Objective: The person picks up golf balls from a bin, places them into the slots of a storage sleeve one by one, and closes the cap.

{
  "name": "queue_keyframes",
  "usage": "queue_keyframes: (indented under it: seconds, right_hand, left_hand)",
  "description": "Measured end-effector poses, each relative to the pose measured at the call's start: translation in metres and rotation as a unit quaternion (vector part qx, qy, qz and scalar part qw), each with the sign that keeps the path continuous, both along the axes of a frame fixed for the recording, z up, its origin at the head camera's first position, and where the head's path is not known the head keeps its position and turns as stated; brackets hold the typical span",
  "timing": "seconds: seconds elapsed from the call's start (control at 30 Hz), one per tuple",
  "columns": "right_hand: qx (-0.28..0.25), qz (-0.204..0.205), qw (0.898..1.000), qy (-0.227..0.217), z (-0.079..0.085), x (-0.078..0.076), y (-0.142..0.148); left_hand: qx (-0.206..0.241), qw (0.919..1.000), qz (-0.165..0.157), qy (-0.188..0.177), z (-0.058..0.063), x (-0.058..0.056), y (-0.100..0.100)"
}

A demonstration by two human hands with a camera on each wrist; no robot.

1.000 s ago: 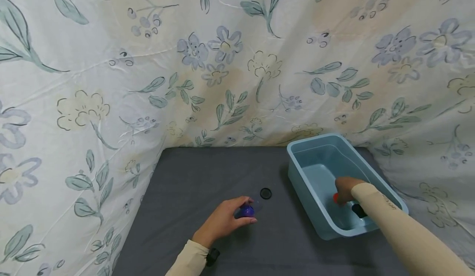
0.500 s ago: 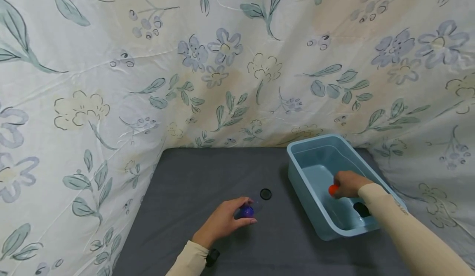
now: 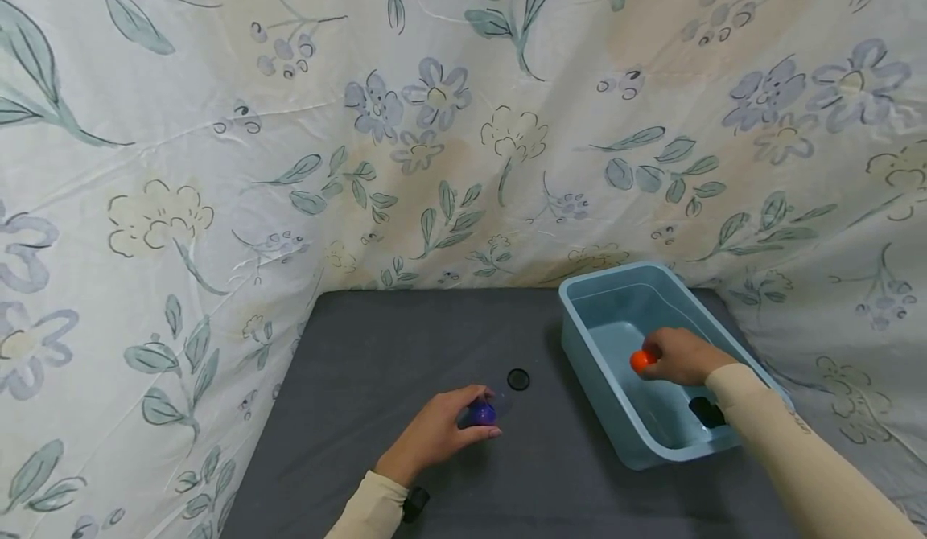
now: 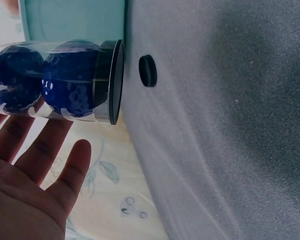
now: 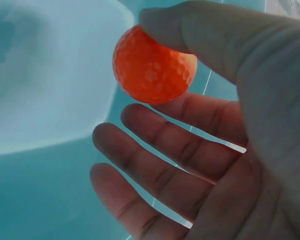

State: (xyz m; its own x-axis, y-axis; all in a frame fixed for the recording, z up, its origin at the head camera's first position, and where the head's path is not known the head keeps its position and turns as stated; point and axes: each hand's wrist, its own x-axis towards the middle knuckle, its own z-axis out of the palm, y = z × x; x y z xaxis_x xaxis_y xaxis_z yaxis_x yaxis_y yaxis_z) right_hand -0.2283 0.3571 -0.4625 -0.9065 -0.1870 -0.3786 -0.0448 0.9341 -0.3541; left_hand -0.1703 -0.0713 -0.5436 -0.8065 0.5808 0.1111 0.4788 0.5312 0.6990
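Observation:
My left hand [image 3: 434, 429] holds a clear tube [image 4: 102, 111] upright above the dark cloth, thumb and fingers around its sides. Two dark blue golf balls [image 4: 72, 82] are stacked inside it, and a black cap [image 4: 117, 82] closes its lower end. The tube's upper end is cut off in the left wrist view. Inside the blue bin [image 3: 597, 390], my right hand [image 3: 681, 355] pinches an orange golf ball [image 5: 152, 67] between thumb and index finger, the other fingers loosely extended. A round black lid [image 3: 518, 379] lies on the cloth between the tube and the bin.
The dark grey cloth [image 3: 405, 346] covers the table. Floral fabric [image 3: 463, 145] hangs behind it and along both sides. The bin's tall walls surround the right hand, and a black device [image 3: 415, 504] sits on the left wrist.
My right hand has moved left and slightly up inside the bin with the orange golf ball, which shows more now. The left hand and its tube have stayed in place.

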Motion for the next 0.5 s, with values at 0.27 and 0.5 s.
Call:
queue_keyframes:
  seconds: [0.27, 0.5]
  right_hand:
    - [-0.023, 0.018, 0.997, 0.065, 0.001, 0.008, -0.006]
    - [-0.056, 0.0, 0.993, 0.103, 0.005, 0.013, -0.015]
  left_hand:
    - [0.002, 1.0, 0.001, -0.002, -0.001, 0.002, 0.001]
    - [0.001, 0.9999, 0.007, -0.011, 0.0, 0.004, 0.002]
